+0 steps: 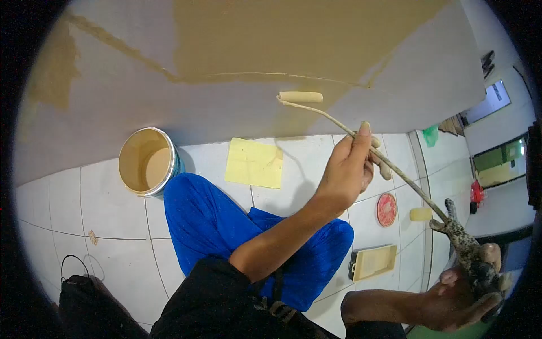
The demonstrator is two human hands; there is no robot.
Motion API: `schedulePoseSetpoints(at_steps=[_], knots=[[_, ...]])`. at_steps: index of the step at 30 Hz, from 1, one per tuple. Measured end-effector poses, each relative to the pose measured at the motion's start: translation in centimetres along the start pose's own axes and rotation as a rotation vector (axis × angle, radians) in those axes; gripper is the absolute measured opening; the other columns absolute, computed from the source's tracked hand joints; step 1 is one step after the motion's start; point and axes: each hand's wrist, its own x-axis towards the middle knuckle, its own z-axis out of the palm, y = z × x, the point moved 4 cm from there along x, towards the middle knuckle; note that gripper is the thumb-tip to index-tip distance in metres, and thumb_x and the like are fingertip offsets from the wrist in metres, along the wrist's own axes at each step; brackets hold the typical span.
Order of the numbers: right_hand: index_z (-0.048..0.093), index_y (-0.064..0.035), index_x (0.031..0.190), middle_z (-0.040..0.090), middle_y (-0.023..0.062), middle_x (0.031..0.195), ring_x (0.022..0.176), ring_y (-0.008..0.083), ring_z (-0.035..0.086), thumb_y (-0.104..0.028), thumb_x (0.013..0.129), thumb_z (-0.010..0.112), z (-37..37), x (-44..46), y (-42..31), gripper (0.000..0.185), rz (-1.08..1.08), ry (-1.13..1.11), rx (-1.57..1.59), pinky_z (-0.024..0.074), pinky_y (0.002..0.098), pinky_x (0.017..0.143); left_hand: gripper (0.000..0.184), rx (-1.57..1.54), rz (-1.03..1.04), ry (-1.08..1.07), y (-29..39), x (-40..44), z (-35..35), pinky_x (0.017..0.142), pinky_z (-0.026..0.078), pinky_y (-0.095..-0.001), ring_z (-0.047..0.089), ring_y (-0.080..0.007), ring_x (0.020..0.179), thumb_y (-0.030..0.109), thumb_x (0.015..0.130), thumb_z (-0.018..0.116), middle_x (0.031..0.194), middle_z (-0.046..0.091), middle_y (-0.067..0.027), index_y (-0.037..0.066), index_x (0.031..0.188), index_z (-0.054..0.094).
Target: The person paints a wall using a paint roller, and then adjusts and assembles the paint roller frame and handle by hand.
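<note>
The wall (130,107), part tan and part pale, spreads above a white tiled floor (113,217), where the person sits in blue trousers (195,217). A tan-lined bucket (174,161) stands by one knee. A long paint roller (405,177) slants above the floor, its sleeve close to the wall, though whether it touches is hard to tell. The right hand (460,299) grips its speckled handle; the left hand (345,169) holds the thin shaft between thumb and fingers. On the floor lie a yellow sheet (254,163), a shallow tray (374,263) and a round red disc (387,210)
</note>
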Motion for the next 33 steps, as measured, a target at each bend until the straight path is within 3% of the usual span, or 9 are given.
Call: schedulePoseSetpoints(at_steps=[4, 6, 9, 14, 18, 21, 23, 27, 33], knots=[[0.044, 0.0072, 0.116, 0.062, 0.0243, 0.099, 0.059, 0.0156, 0.059, -0.034, 0.097, 0.037, 3.7, -0.6, 1.2, 0.046, 0.361, -0.095, 0.137, 0.0448, 0.0211, 0.042, 0.046, 0.04, 0.036, 0.101, -3.3, 2.5, -3.3, 0.033, 0.021, -0.0228, 0.034, -0.0071, 0.037, 0.045, 0.098, 0.033, 0.065, 0.059, -0.0138, 0.006, 0.081, 0.051], [0.049, 0.0014, 0.104, 0.065, 0.022, 0.092, 0.051, 0.0139, 0.057, -0.019, 0.095, 0.048, 12.2, -0.4, 0.6, 0.022, 0.579, 0.097, 0.494, 0.0438, 0.0212, 0.041, 0.048, -0.009, -0.051, 0.264, -5.8, 4.2, -7.2, 0.033, 0.019, -0.0219, 0.029, -0.006, 0.036, 0.045, 0.098, 0.033, 0.061, 0.056, -0.011, 0.006, 0.075, 0.05], [0.045, 0.0022, 0.1, 0.065, 0.0204, 0.091, 0.051, 0.0151, 0.058, -0.01, 0.092, 0.053, 17.3, -2.1, 1.2, 0.016, 0.736, -0.103, 0.764, 0.0476, 0.0239, 0.044, 0.046, 0.093, -0.165, 0.295, -8.5, 5.4, -12.8, 0.032, 0.023, -0.024, 0.029, -0.0087, 0.035, 0.033, 0.1, 0.026, 0.059, 0.058, -0.0119, 0.004, 0.074, 0.05], [0.046, 0.0007, 0.1, 0.064, 0.0224, 0.09, 0.049, 0.0163, 0.059, -0.01, 0.092, 0.052, 12.4, 1.6, -0.7, 0.015, 0.542, 0.015, 0.708, 0.0459, 0.0217, 0.038, 0.043, 0.058, -0.119, 0.213, -4.9, 4.8, -6.6, 0.032, 0.022, -0.023, 0.031, -0.0077, 0.037, 0.034, 0.1, 0.026, 0.063, 0.06, -0.0138, 0.003, 0.08, 0.048], [0.053, 0.0044, 0.117, 0.062, 0.0202, 0.107, 0.078, 0.0236, 0.065, -0.032, 0.099, 0.035, 1.9, 4.5, -1.2, 0.044, 0.012, 0.233, -0.117, 0.0548, 0.0264, 0.065, 0.037, 0.055, -0.016, -0.119, 0.0, 2.3, 2.7, 0.035, 0.026, -0.0213, 0.033, -0.0061, 0.04, 0.039, 0.1, 0.026, 0.065, 0.06, -0.0135, 0.004, 0.092, 0.037], [0.052, 0.0035, 0.118, 0.06, 0.0187, 0.114, 0.1, 0.0265, 0.061, -0.037, 0.094, 0.045, -3.3, 5.2, -1.6, 0.048, -0.287, -0.131, -0.986, 0.0533, 0.0354, 0.081, 0.041, 0.01, 0.126, -0.144, 1.2, 1.2, 5.9, 0.034, 0.024, -0.021, 0.033, -0.0058, 0.039, 0.041, 0.1, 0.028, 0.063, 0.059, -0.0141, 0.005, 0.085, 0.04], [0.05, 0.0065, 0.118, 0.061, 0.023, 0.106, 0.091, 0.0242, 0.062, -0.035, 0.093, 0.049, -2.5, 3.9, -0.2, 0.048, 0.0, 0.081, -0.562, 0.054, 0.0325, 0.074, 0.043, 0.032, 0.121, -0.109, 0.7, 1.0, 5.4, 0.033, 0.022, -0.0216, 0.033, -0.0063, 0.038, 0.041, 0.099, 0.03, 0.063, 0.059, -0.0153, 0.004, 0.084, 0.044], [0.048, 0.0022, 0.109, 0.065, 0.0205, 0.094, 0.055, 0.0164, 0.058, -0.021, 0.097, 0.045, 8.2, 2.6, 1.4, 0.027, 0.638, -0.09, 0.551, 0.0468, 0.0233, 0.046, 0.047, -0.003, 0.036, 0.267, -5.7, 5.8, -3.5, 0.032, 0.021, -0.0223, 0.03, -0.0075, 0.034, 0.037, 0.099, 0.029, 0.064, 0.06, -0.0145, 0.003, 0.076, 0.053], [0.047, 0.0004, 0.099, 0.065, 0.0185, 0.087, 0.051, 0.0146, 0.057, -0.008, 0.091, 0.054, 15.6, 2.2, 0.6, 0.013, 0.608, -0.131, 0.87, 0.0448, 0.0229, 0.041, 0.054, 0.035, -0.128, 0.149, -5.6, 6.1, -9.0, 0.033, 0.022, -0.0212, 0.022, -0.006, 0.034, 0.036, 0.099, 0.024, 0.058, 0.054, -0.0082, -0.002, 0.074, 0.054]])
